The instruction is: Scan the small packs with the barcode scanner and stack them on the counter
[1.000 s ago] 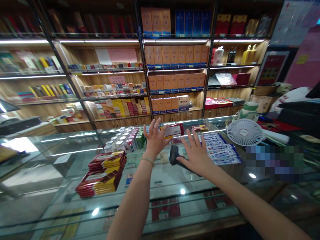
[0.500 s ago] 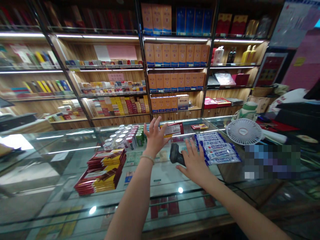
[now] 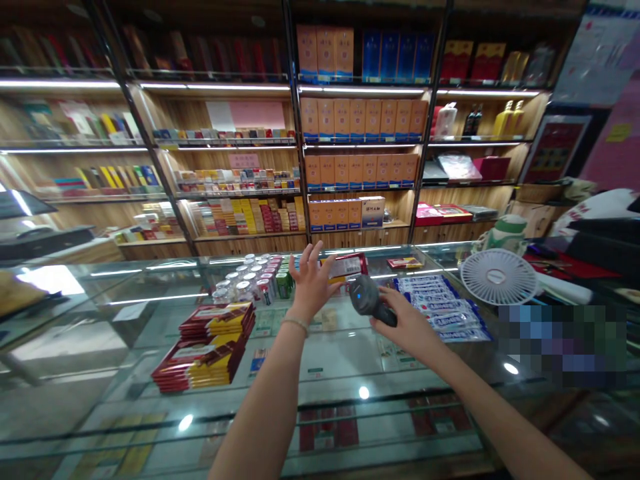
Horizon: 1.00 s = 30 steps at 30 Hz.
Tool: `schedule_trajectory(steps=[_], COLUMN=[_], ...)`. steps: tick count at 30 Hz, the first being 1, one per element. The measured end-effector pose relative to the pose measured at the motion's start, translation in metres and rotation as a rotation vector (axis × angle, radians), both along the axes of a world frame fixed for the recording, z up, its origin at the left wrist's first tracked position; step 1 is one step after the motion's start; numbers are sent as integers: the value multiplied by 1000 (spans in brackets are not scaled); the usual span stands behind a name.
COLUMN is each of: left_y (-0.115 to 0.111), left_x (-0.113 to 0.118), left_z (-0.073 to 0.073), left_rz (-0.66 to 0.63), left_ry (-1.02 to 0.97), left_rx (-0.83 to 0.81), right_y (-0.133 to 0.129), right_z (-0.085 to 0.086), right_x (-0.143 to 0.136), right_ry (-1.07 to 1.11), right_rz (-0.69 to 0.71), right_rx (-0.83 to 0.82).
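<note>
My left hand is over the glass counter, its thumb and fingers around the near-left end of a red and yellow packet whose pale label faces up. In my right hand is the handle of a black scanner; a small blue light shows on its head, which is close to the packet. Stacked red and yellow packets lie to the left. Small cans and tubes stand in rows beyond them. Blue and white packs lie right of the scanner.
A white fan and a green and white bottle stand at the right. Another red and yellow packet lies near the counter's far edge. Shelves with boxes line the wall behind the glass counter.
My right hand has closed around the scanner and raised it, turning its head toward the packet. My left hand stays at the packet. The view has shifted slightly.
</note>
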<state>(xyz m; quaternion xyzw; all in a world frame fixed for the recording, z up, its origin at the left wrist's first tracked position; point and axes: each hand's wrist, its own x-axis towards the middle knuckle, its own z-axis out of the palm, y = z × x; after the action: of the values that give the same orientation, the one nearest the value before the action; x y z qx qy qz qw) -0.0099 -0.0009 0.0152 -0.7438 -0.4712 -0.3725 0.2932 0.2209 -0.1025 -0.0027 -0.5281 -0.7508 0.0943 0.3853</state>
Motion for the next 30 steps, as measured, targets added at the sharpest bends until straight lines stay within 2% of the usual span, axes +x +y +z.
schedule_trajectory(steps=[5, 10, 20, 25, 30], left_y=[-2, -3, -2, -2, -1], left_x=[0, 0, -1, 0, -1], left_z=[0, 1, 1, 1, 1], left_rz=[14, 20, 6, 19, 9], left_ry=[-7, -11, -16, -5, -31], left_rx=[-14, -19, -5, -4, -14], right_y=[-16, -23, -23, -23, -19], right_z=[18, 23, 16, 21, 29], right_x=[9, 7, 3, 5, 6], right_ry=[385, 529, 420, 400, 180], right_rz=[94, 118, 27, 16, -18], right_rx=[-338, -424, -376, -352, -289])
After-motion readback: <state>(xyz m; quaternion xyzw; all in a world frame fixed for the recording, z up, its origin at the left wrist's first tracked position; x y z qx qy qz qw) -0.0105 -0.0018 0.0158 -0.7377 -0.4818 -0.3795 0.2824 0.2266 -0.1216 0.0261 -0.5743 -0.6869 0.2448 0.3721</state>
